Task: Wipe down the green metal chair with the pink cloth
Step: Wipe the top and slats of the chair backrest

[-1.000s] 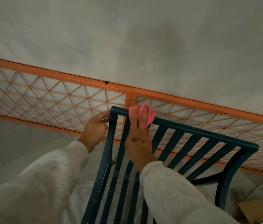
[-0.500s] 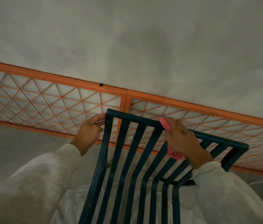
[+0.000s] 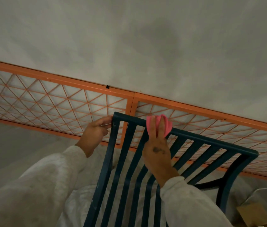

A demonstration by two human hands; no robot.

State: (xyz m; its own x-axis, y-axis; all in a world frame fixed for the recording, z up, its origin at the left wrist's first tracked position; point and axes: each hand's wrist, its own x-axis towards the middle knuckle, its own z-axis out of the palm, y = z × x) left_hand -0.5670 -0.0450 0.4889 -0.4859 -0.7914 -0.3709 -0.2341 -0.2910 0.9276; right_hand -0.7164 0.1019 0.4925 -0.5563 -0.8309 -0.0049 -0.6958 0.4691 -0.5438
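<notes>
Risk: I am pressing on the green metal chair [image 3: 185, 140] top rail; the pink cloth [image 3: 159, 124] could slip off sideways. My left hand [image 3: 95, 135] is gripping the rail's corner, steadying. My right hand [image 3: 158, 154] fingers [image 3: 152, 126] are lying flat, pinning the cloth draped over the rail.

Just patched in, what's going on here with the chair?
A person is wiping the green metal chair. The right hand presses the pink cloth over the top rail of the slatted backrest, near its left end. The left hand grips the backrest's top left corner, apparently steadying it. An orange lattice fence runs along the wall just behind the chair. The rest of the rail to the right is uncovered.
</notes>
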